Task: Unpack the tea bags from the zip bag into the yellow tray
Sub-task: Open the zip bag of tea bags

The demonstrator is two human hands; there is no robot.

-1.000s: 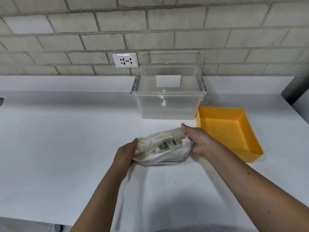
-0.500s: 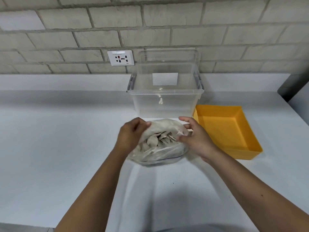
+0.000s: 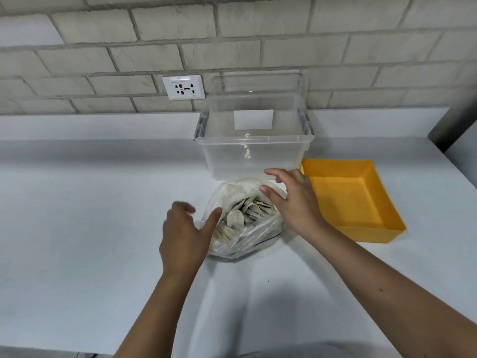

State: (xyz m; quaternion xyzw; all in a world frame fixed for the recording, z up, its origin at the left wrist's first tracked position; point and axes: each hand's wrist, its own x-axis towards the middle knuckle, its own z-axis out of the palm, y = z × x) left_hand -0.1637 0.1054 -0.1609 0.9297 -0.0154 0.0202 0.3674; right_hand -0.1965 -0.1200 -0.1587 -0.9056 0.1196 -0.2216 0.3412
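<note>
Zip bag [image 3: 242,223] on worktop [image 3: 90,228], tea bags [image 3: 249,210] inside (pale, packed). Left hand [image 3: 184,233] – thumb against bag's left side, fingers loose, blurred. Right hand [image 3: 294,202] – fingers spread, thumb on bag's top. Tray [image 3: 374,232] just right, apart.

The bag [image 3: 258,232] fills the gap between the left grip [image 3: 184,236] and the right grip [image 3: 296,202]. Just past the right grip, a tall clear box [image 3: 255,153] blocks the way. Right of that grip the yellow tray [image 3: 343,202] lies close, open on top, with low walls. Left of the left grip the bench [image 3: 77,215] is wide and flat. A brick wall [image 3: 232,34] stands behind the box.
</note>
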